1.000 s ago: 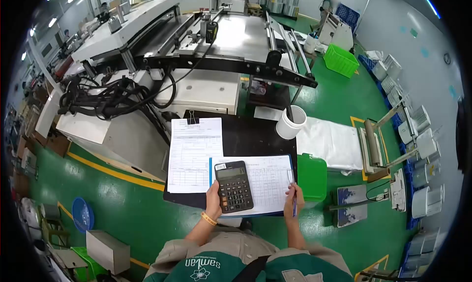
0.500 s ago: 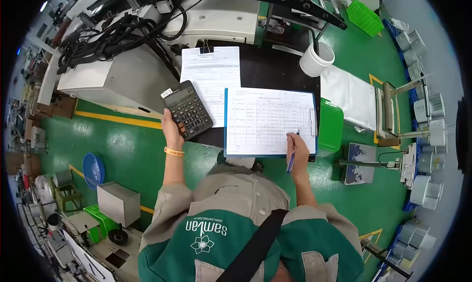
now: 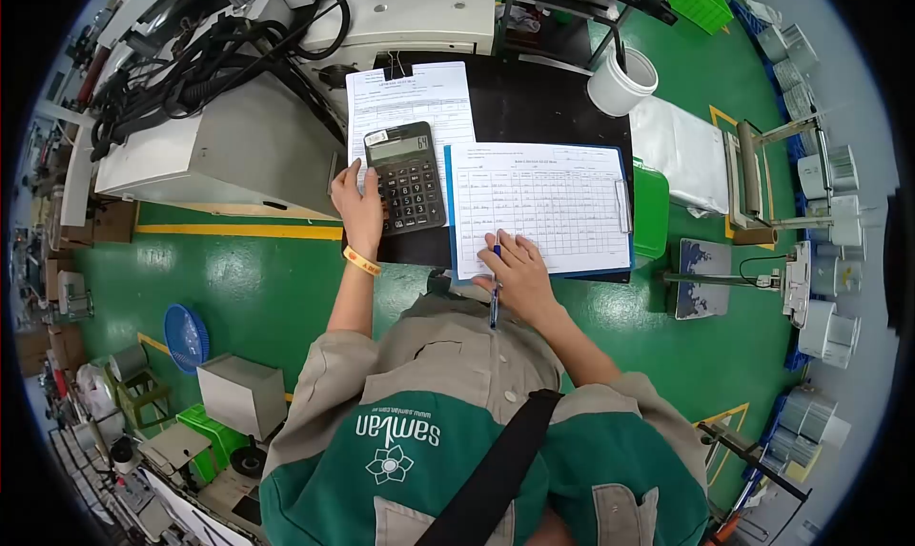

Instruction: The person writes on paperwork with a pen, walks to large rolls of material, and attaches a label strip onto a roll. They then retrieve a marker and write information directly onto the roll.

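Note:
A black calculator (image 3: 407,186) lies over a stack of printed sheets (image 3: 412,92) held by a binder clip. My left hand (image 3: 358,203), with a yellow wristband, is at the calculator's left edge, its fingers touching it and partly folded. To the right, a filled-in table form (image 3: 543,203) sits on a blue clipboard (image 3: 631,255). My right hand (image 3: 519,274) rests over the form's lower left part and holds a blue pen (image 3: 495,303) between its fingers, the pen pointing up and down in view.
The black table (image 3: 534,98) bears a white bucket (image 3: 621,84) at its back right corner. Beside it are a green bin (image 3: 651,211) and a white wrapped stack (image 3: 679,155). Black cables (image 3: 210,79) hang over a machine cabinet at left. A blue basket (image 3: 186,337) stands on the floor.
The view has tilted down. My left hand and the calculator have moved right, the calculator turning more upright over the sheets. My right hand with the pen has moved left across the form.

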Available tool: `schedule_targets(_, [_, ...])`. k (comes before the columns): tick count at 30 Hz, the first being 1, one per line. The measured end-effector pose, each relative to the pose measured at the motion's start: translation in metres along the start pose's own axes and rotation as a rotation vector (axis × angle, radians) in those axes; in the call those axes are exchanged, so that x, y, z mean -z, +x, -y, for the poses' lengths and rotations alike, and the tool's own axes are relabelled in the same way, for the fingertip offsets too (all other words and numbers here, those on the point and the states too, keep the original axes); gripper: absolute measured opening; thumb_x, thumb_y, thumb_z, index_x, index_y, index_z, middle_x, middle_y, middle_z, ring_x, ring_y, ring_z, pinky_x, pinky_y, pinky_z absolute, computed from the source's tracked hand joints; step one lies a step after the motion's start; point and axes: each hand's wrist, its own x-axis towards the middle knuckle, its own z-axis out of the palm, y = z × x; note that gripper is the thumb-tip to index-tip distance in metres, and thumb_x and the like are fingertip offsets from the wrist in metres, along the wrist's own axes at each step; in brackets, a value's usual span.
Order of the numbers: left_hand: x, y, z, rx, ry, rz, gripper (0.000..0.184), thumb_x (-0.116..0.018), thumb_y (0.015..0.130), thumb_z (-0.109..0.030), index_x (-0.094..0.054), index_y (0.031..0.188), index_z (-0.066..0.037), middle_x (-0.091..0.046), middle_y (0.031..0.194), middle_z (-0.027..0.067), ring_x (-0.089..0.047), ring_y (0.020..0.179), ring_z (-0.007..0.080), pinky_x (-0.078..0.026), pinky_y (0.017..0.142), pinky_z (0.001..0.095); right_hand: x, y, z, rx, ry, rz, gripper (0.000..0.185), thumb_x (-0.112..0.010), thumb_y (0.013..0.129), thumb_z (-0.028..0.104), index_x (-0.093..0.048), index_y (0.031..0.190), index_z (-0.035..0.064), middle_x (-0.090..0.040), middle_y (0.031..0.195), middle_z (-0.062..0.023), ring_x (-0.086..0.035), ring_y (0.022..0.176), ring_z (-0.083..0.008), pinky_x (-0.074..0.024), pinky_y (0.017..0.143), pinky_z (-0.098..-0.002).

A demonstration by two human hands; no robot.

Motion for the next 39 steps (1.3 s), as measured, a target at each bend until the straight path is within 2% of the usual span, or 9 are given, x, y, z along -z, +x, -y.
schedule_targets(3, [0.025,-0.012,-0.023,0.072,-0.271,0.118,0.032,-0.053,0.095,-0.022,-0.059,0.119,-0.001,-0.054,0.112,0.0115,-0.056,0.096,0.0219,-0.046,0.083,0.0316,-0.004,0.002,-0.009,0.14,-0.071,-0.084,0.016,-0.068,0.081,0.018,-0.061,0.093,0.0091,-0.066,0.104,-0.0127,-0.06,0.106,-0.028,-0.0467,0.091,-0.0387])
schedule_targets(10, [0.05,-0.079,-0.068,0.089,-0.525,0.477,0.021,-0.056,0.094,-0.016,-0.065,0.104,0.0,-0.061,0.089,0.0067,-0.056,0.075,0.0112,-0.045,0.067,0.0249,0.005,-0.002,0.005,-0.494,0.738,-0.251,0.009,-0.07,0.083,0.007,-0.062,0.087,0.0034,-0.07,0.089,-0.0128,-0.066,0.081,-0.0156,-0.0502,0.07,-0.0277])
schedule_targets(15, [0.028,-0.1,-0.082,0.232,-0.652,0.577,0.029,-0.055,0.096,-0.023,-0.064,0.106,0.002,-0.064,0.094,0.007,-0.058,0.079,0.012,-0.047,0.072,0.0261,0.029,-0.006,0.003,-0.789,0.998,-0.348,0.012,-0.068,0.086,0.003,-0.058,0.081,-0.0025,-0.041,0.065,0.0039,-0.061,0.089,-0.0096,-0.046,0.078,-0.022])
schedule_targets(19, [0.015,-0.095,-0.095,0.485,-0.894,0.669,0.041,-0.053,0.097,-0.031,-0.055,0.12,0.003,-0.064,0.101,0.0108,-0.06,0.091,0.0152,-0.049,0.08,0.0276,0.028,-0.013,0.003,-0.582,0.895,-0.351,0.01,-0.069,0.086,0.006,-0.063,0.086,-0.0023,-0.068,0.084,-0.0083,-0.066,0.088,-0.0156,-0.0505,0.076,-0.026])
schedule_targets(22, [0.001,-0.093,-0.092,0.578,-0.885,0.705,0.053,-0.058,0.095,-0.032,-0.044,0.13,0.005,-0.064,0.103,0.0144,-0.062,0.092,0.0167,-0.05,0.081,0.0277,0.018,-0.019,0.002,-0.428,0.77,-0.258,0.011,-0.069,0.084,0.006,-0.066,0.091,-0.0019,-0.07,0.099,-0.0144,-0.068,0.087,-0.0207,-0.0529,0.075,-0.0288])
schedule_targets(26, [-0.023,-0.103,-0.072,0.491,-0.724,0.648,0.051,-0.064,0.09,-0.023,-0.046,0.127,0.008,-0.067,0.094,0.0122,-0.063,0.083,0.0131,-0.05,0.071,0.0244,0.008,-0.023,-0.001,-0.379,0.682,-0.176,0.013,-0.067,0.086,0.009,-0.067,0.096,0.0007,-0.071,0.095,-0.0119,-0.068,0.084,-0.0221,-0.053,0.073,-0.0297])
schedule_targets(31, [-0.019,-0.108,-0.081,0.342,-0.494,0.534,0.043,-0.063,0.089,-0.014,-0.049,0.124,0.007,-0.069,0.084,0.0115,-0.063,0.074,0.0115,-0.048,0.064,0.0255,0.034,-0.02,-0.031,-0.641,0.859,-0.333,0.029,-0.042,0.099,0.015,-0.066,0.108,0.0023,-0.062,0.078,-0.0058,-0.049,0.063,-0.0111,-0.0424,0.061,-0.0241])
schedule_targets(33, [-0.02,-0.109,-0.08,0.266,-0.379,0.5,0.044,-0.063,0.088,-0.012,-0.048,0.125,0.006,-0.069,0.081,0.0132,-0.064,0.071,0.0137,-0.049,0.065,0.0276,0.045,-0.017,-0.063,-0.61,0.661,-0.467,0.03,-0.043,0.1,0.016,-0.066,0.112,0.0015,-0.05,0.076,-0.0025,-0.045,0.072,-0.0088,-0.0377,0.065,-0.024])
schedule_targets(39, [-0.027,-0.115,-0.074,0.251,-0.43,0.43,0.045,-0.064,0.086,-0.01,-0.048,0.125,0.005,-0.069,0.079,0.012,-0.064,0.067,0.0143,-0.049,0.062,0.0288,0.064,-0.011,-0.128,-0.726,0.841,-0.729,0.015,-0.059,0.093,0.014,-0.062,0.097,-0.0009,-0.061,0.081,-0.0032,-0.05,0.067,-0.0057,-0.0415,0.06,-0.0206])
